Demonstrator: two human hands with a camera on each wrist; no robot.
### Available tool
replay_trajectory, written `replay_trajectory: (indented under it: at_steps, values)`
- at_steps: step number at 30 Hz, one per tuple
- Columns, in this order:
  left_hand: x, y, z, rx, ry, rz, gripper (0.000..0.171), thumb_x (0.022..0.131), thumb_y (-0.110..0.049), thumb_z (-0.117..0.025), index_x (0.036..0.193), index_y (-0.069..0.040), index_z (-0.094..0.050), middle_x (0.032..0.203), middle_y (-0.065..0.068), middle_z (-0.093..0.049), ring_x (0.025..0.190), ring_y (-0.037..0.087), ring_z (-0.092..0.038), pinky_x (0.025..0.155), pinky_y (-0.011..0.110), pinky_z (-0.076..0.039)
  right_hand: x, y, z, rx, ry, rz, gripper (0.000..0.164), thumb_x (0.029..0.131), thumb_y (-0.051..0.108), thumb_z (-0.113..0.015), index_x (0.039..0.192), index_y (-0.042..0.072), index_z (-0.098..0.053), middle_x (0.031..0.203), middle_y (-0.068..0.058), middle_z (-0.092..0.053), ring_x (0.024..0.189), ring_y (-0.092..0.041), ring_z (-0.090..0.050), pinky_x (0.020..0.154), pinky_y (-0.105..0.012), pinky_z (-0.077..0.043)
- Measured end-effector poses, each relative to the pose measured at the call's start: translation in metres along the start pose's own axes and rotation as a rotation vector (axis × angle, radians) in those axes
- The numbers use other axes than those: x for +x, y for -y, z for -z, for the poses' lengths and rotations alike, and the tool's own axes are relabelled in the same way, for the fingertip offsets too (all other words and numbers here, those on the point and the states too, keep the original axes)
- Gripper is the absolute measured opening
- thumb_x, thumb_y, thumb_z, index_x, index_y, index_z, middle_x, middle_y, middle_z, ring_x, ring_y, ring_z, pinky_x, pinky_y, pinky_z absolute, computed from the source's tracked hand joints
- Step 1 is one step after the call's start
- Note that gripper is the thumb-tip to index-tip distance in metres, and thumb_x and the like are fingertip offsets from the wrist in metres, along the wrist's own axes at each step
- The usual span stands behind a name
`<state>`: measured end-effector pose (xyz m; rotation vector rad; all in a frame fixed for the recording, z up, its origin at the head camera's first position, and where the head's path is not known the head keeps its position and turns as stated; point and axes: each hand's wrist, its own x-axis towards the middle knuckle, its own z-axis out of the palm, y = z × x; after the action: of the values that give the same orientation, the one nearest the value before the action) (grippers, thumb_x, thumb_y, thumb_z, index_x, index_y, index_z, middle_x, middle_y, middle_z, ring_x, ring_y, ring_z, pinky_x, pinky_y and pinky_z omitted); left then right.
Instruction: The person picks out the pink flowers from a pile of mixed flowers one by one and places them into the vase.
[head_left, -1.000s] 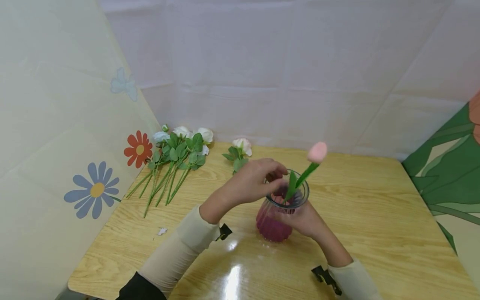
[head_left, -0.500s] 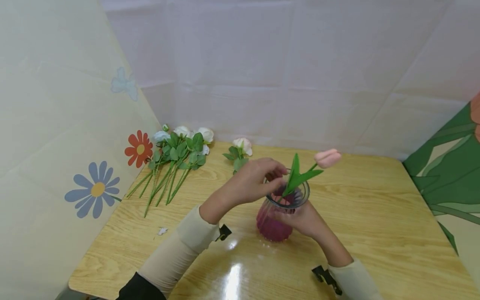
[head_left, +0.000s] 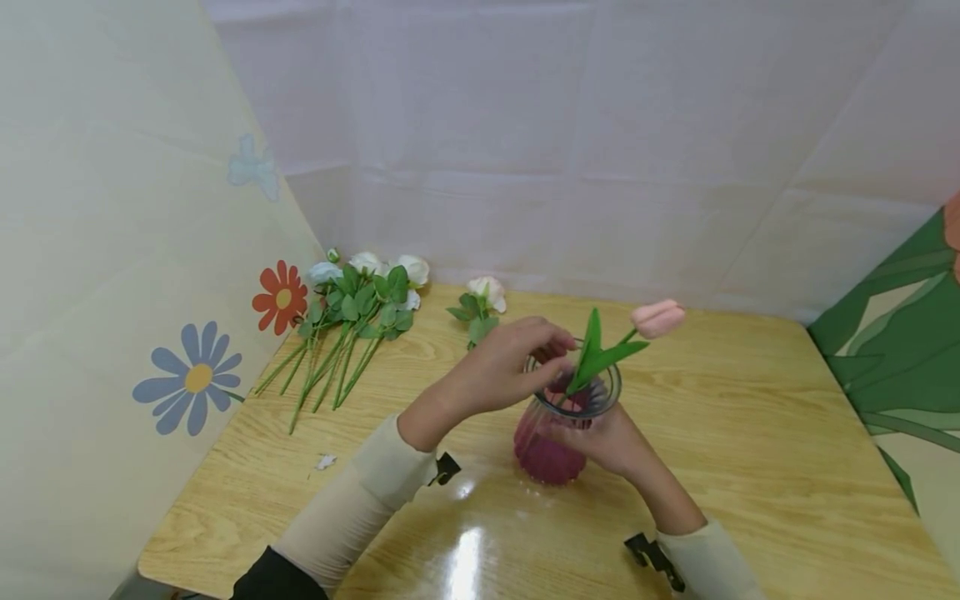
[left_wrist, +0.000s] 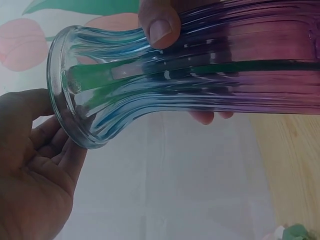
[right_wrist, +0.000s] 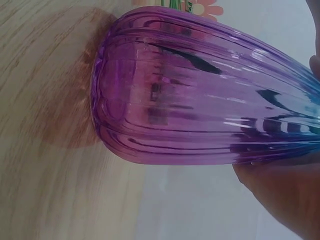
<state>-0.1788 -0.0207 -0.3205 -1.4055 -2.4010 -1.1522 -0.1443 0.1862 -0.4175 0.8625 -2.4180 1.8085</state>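
A ribbed glass vase (head_left: 550,460), pink-purple below and bluish at its flared neck, stands upright on the table. Out of its mouth leans a pink tulip (head_left: 658,318) with green leaves, tilted to the right; its stem shows through the glass in the left wrist view. My right hand (head_left: 613,444) grips the vase below the rim, with its thumb (left_wrist: 160,30) across the glass. At the left side of the rim, my left hand (head_left: 510,362) has relaxed, bent fingers touching the glass edge (left_wrist: 57,95), and nothing is visibly held in them.
Several white roses (head_left: 367,296) with green stems lie in a bunch at the back left. One pale pink rose (head_left: 486,293) lies behind my left hand, partly hidden. A small white scrap (head_left: 325,462) lies at the left. A pale cloth wall (head_left: 480,167) borders the table's back.
The tulip has turned and tipped further right, its leaves spreading, mostly in the first half second. Both hands and the vase have stayed nearly in place.
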Motion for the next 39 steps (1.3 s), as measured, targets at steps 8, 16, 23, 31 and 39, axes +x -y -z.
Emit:
replay_trajectory:
  at_steps: [8, 16, 23, 31, 39]
  values:
    - [-0.003, 0.005, -0.001, -0.045, -0.072, -0.057, 0.029, 0.098, -0.001, -0.062, 0.127, 0.004, -0.059, 0.116, 0.015, -0.065, 0.103, 0.02, -0.067, 0.088, 0.014, -0.052, -0.001, -0.001, 0.001, -0.023, -0.034, -0.02, 0.071, 0.081, 0.001, -0.083, 0.143, 0.008, -0.048, 0.134, -0.012, -0.062, 0.121, -0.013, -0.061, 0.101, -0.027, -0.05]
    - [-0.016, 0.016, 0.01, 0.039, -0.174, -0.035, 0.036, 0.099, -0.003, -0.063, 0.133, 0.002, -0.054, 0.126, 0.016, -0.062, 0.116, 0.025, -0.061, 0.094, 0.022, -0.053, -0.001, 0.004, 0.001, -0.052, -0.048, -0.062, 0.068, 0.079, 0.003, -0.085, 0.137, 0.002, -0.049, 0.125, -0.014, -0.065, 0.115, -0.023, -0.065, 0.095, -0.033, -0.054]
    - [-0.031, 0.036, 0.02, 0.125, -0.144, 0.093, 0.033, 0.1, -0.009, -0.063, 0.132, 0.0, -0.057, 0.127, 0.014, -0.063, 0.114, 0.024, -0.062, 0.09, 0.031, -0.055, -0.002, 0.003, 0.001, -0.077, -0.054, -0.09, 0.079, 0.079, 0.006, -0.086, 0.143, 0.002, -0.041, 0.129, -0.02, -0.061, 0.119, -0.039, -0.062, 0.1, -0.054, -0.051]
    - [-0.051, 0.063, 0.027, 0.152, -0.121, 0.266, 0.038, 0.1, -0.013, -0.064, 0.135, -0.001, -0.057, 0.131, 0.014, -0.061, 0.119, 0.027, -0.059, 0.095, 0.041, -0.054, -0.003, 0.001, -0.001, -0.072, -0.059, -0.102, 0.083, 0.079, 0.007, -0.086, 0.146, -0.002, -0.037, 0.129, -0.023, -0.06, 0.121, -0.043, -0.059, 0.101, -0.06, -0.048]
    - [-0.075, 0.093, 0.036, 0.146, -0.147, 0.41, 0.037, 0.101, -0.012, -0.063, 0.136, -0.002, -0.056, 0.132, 0.015, -0.06, 0.119, 0.032, -0.057, 0.096, 0.048, -0.052, -0.003, 0.001, -0.004, -0.07, -0.065, -0.107, 0.082, 0.079, 0.008, -0.086, 0.146, -0.001, -0.038, 0.13, -0.023, -0.06, 0.122, -0.045, -0.058, 0.101, -0.06, -0.048]
